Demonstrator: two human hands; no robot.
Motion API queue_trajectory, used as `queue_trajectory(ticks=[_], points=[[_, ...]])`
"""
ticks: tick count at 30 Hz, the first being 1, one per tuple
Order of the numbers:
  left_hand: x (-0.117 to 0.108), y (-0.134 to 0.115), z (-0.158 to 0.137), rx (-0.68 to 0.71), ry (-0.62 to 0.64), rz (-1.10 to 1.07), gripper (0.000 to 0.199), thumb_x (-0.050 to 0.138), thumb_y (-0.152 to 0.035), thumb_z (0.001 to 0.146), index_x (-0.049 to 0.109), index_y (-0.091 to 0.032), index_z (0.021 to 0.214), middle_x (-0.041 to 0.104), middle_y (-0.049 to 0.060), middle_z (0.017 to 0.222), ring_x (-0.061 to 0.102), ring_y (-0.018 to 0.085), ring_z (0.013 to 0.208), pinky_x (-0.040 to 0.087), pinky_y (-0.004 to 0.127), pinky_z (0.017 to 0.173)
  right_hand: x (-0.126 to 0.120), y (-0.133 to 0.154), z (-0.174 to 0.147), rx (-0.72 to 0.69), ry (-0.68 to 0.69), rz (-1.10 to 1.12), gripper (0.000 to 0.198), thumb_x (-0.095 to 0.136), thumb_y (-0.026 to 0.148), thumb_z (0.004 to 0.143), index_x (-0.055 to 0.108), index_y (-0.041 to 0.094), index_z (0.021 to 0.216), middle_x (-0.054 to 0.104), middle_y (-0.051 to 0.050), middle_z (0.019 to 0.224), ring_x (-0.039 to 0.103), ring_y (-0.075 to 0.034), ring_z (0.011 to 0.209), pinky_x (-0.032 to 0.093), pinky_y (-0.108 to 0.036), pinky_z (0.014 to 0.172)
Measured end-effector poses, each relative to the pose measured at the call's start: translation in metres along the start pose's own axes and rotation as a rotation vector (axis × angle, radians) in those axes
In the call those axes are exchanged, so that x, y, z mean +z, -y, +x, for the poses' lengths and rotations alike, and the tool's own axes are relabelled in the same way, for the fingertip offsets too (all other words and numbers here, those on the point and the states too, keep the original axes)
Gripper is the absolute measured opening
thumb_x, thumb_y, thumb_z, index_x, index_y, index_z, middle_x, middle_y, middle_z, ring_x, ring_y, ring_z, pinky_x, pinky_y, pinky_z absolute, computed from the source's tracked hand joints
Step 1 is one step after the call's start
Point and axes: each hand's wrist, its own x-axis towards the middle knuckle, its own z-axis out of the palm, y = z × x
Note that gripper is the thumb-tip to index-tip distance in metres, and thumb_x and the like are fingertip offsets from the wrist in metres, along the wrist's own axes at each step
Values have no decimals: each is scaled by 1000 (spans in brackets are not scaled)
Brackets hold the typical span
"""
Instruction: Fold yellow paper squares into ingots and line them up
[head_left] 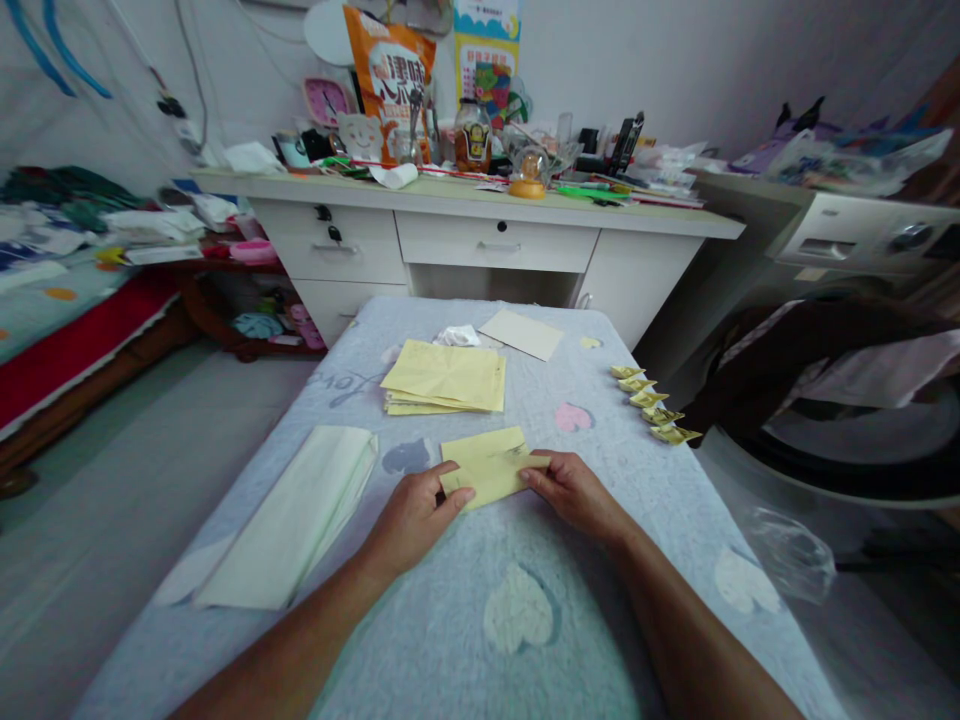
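A folded strip of yellow paper point(487, 472) is held level between my two hands. My left hand point(420, 510) pinches its left end, thumb on the near side. At the right end, my right hand point(574, 488) grips it between thumb and fingers. Another yellow sheet point(487, 443) shows behind and below the strip; whether it is part of the same paper I cannot tell. Farther back lies a stack of yellow paper point(446, 375). Several small folded yellow paper boats point(646, 397) stand in a row along the table's right edge.
A blue patterned cloth covers the table point(600, 610). On its left lies a folded pale green cloth or sheet point(300, 515). A white card point(523, 333) and a crumpled white tissue point(457, 336) are at the back. A cluttered desk point(495, 245) stands beyond, a washing machine point(847, 235) at right.
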Motion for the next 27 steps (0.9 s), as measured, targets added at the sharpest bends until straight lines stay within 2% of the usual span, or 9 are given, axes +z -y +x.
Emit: queue_trajectory(ticks=[2,4,7,9,11,13,15,19,27], points=[[2,2,0,-27,-30,3,22,55,-32,84,64,-19,100,73,2,81,68,19,72,50,27,67,6,-3,1,52,-60,4,20,51,28,89,67,17,94,70,-2,88,63,-18,81,47,-27,73],[4,4,1,-44,-99,75,31,60,-28,81,57,-20,111,72,0,79,67,20,73,49,28,67,12,-4,2,97,-138,-58,18,54,27,86,64,18,98,71,-2,88,63,-17,78,46,-25,68],[8,6,1,-35,-203,260,61,63,-22,77,39,-19,133,68,-1,75,64,21,75,46,31,73,20,-1,3,183,-257,-211,33,57,25,82,54,20,115,70,-2,84,62,-16,71,42,-23,62],[10,8,1,13,-241,366,69,63,-21,78,32,-17,140,65,-2,72,62,21,77,45,34,78,24,0,4,232,-308,-302,45,56,25,81,46,20,125,69,-1,81,61,-16,67,39,-22,60],[10,9,1,70,-264,461,56,63,-20,79,44,-20,133,66,0,77,60,22,84,42,38,84,26,1,5,251,-334,-372,50,54,26,82,41,19,130,68,-2,81,60,-16,66,38,-23,60],[9,9,0,107,-258,534,30,62,-21,81,62,-25,111,69,2,87,58,23,93,37,41,90,28,-1,5,251,-341,-435,51,52,27,83,39,18,132,67,-3,82,59,-17,66,36,-24,60],[9,7,0,123,-234,577,13,60,-22,84,68,-26,93,70,1,92,56,23,99,34,43,93,29,-2,6,252,-337,-498,52,50,27,84,37,17,132,67,-4,82,59,-17,66,35,-25,61],[10,5,0,121,-221,623,17,55,-22,88,70,-26,95,71,1,94,55,23,100,34,43,93,30,-2,8,258,-346,-574,52,50,28,84,37,16,133,65,-4,81,58,-18,66,34,-25,60],[11,10,2,113,-268,682,23,58,-22,86,70,-28,104,71,3,94,55,23,97,34,44,92,29,-3,8,250,-368,-572,50,47,26,84,37,15,132,64,-2,77,56,-17,62,32,-25,58]])
